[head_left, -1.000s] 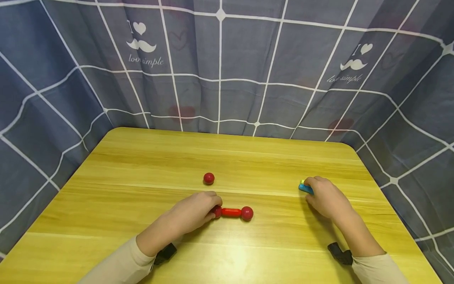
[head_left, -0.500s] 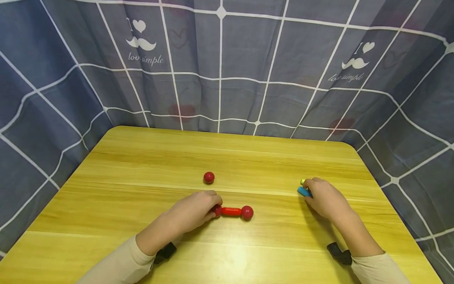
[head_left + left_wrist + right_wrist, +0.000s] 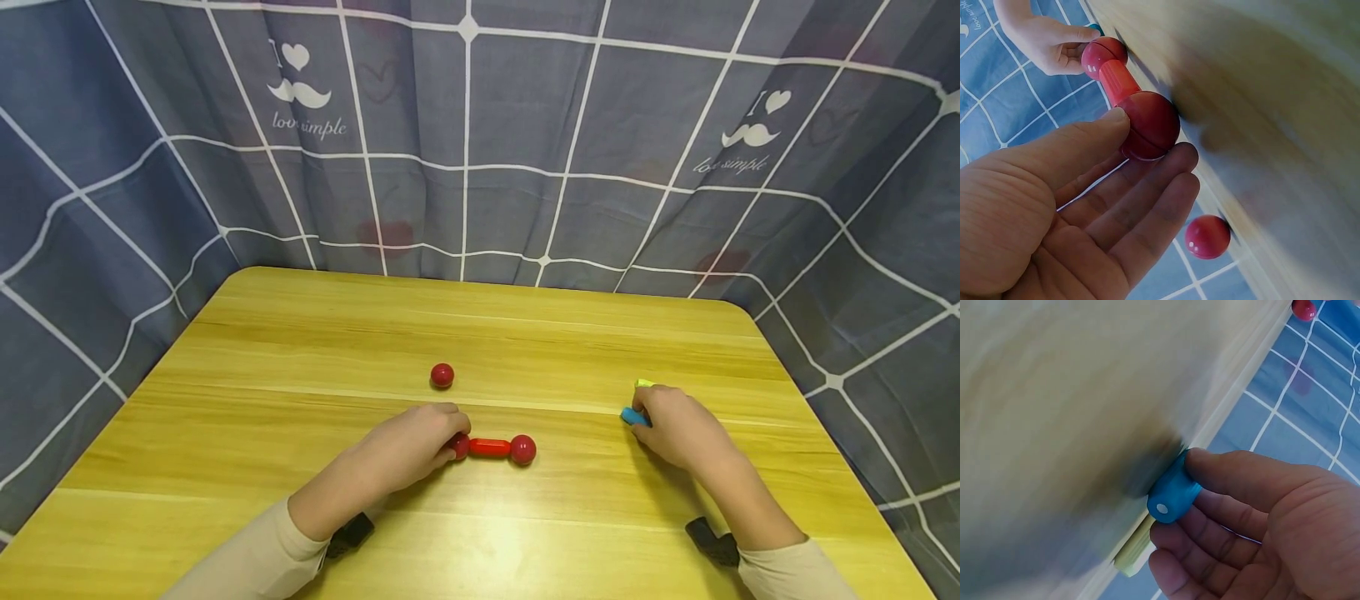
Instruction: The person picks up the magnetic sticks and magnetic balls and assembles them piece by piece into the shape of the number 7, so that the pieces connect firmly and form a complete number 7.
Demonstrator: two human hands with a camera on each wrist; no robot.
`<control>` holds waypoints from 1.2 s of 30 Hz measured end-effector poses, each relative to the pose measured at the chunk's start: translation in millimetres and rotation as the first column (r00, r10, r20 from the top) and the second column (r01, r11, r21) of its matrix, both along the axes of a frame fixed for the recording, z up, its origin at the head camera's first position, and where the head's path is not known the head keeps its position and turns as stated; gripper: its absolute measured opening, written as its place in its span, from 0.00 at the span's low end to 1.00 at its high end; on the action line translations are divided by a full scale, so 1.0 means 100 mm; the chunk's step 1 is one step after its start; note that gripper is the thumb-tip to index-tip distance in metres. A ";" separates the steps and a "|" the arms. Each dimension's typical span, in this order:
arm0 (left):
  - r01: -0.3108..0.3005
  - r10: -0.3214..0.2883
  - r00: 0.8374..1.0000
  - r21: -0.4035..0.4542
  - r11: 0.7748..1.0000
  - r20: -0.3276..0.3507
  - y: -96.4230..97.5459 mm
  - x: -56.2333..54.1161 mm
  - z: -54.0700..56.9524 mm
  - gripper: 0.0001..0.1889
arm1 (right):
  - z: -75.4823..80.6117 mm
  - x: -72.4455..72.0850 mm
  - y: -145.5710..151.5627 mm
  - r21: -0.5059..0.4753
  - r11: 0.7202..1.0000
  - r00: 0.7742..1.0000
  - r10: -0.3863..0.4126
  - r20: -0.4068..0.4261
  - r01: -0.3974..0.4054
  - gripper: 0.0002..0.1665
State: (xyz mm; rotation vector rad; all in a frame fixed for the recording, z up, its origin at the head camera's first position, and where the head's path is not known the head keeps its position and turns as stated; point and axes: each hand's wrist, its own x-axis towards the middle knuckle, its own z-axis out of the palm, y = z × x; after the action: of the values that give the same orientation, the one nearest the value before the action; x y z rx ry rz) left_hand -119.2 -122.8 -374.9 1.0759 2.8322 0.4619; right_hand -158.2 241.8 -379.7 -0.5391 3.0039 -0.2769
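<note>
Near the middle of the table, my left hand (image 3: 416, 446) holds the left ball (image 3: 1150, 125) of a dumbbell-shaped piece between thumb and fingers. This piece is a short red rod (image 3: 489, 448) with a red ball (image 3: 522, 450) at its other end, and it lies on the tabletop. Farther right, my right hand (image 3: 682, 425) pinches a short blue rod (image 3: 1174, 490) with a pale dot on its end. A yellow-green rod (image 3: 1134, 547) lies on the table just beyond the blue one, partly hidden by my fingers in the head view.
A loose red ball (image 3: 442, 375) sits behind the dumbbell-shaped piece. The wood-grain table (image 3: 360, 333) has rounded far corners. A grey-blue curtain (image 3: 510, 208) with white grid lines hangs around its back and sides. Both wrists wear dark devices.
My right hand has drawn the blue rod slightly left and toward me, away from the yellow-green rod. The left hand, the dumbbell-shaped piece and the loose ball have stayed in place.
</note>
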 end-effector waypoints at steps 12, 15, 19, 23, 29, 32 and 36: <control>0.006 -0.006 1.000 0.005 1.000 -0.005 0.00 0.01 0.02 0.07 | -0.01 0.09 -0.12 -0.035 0.998 0.998 0.059 0.009 -0.059 0.09; 0.006 -0.006 1.000 0.003 1.000 -0.006 0.00 0.01 0.02 0.07 | -0.01 0.11 -0.16 -0.041 0.997 0.998 0.063 0.014 -0.062 0.09; 0.005 -0.005 1.000 0.005 1.000 -0.004 0.00 0.01 0.02 0.07 | -0.02 0.13 -0.20 -0.036 0.997 0.997 0.069 0.016 -0.069 0.09; 0.005 -0.005 1.000 0.007 1.000 -0.003 0.00 0.01 0.02 0.07 | -0.01 0.15 -0.23 -0.030 0.996 0.996 0.084 0.011 -0.084 0.10; 0.010 -0.010 1.000 0.011 1.000 -0.009 -0.01 0.02 0.02 0.07 | -0.02 0.16 -0.28 -0.040 0.994 0.994 0.101 0.032 -0.100 0.10; 0.013 -0.013 1.000 0.014 1.000 -0.014 -0.01 0.01 0.02 0.07 | -0.02 0.18 -0.31 -0.050 0.993 0.993 0.107 0.040 -0.105 0.11; 0.013 -0.012 1.000 0.017 1.000 -0.015 -0.01 0.01 0.02 0.08 | -0.01 0.20 -0.36 -0.069 0.992 0.992 0.109 0.062 -0.105 0.10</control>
State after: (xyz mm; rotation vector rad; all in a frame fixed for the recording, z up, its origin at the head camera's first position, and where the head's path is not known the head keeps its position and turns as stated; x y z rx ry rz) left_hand -118.2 -123.7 -373.2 1.1039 2.8374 0.4804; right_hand -137.9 206.1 -381.0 -0.6808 2.8993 -0.3789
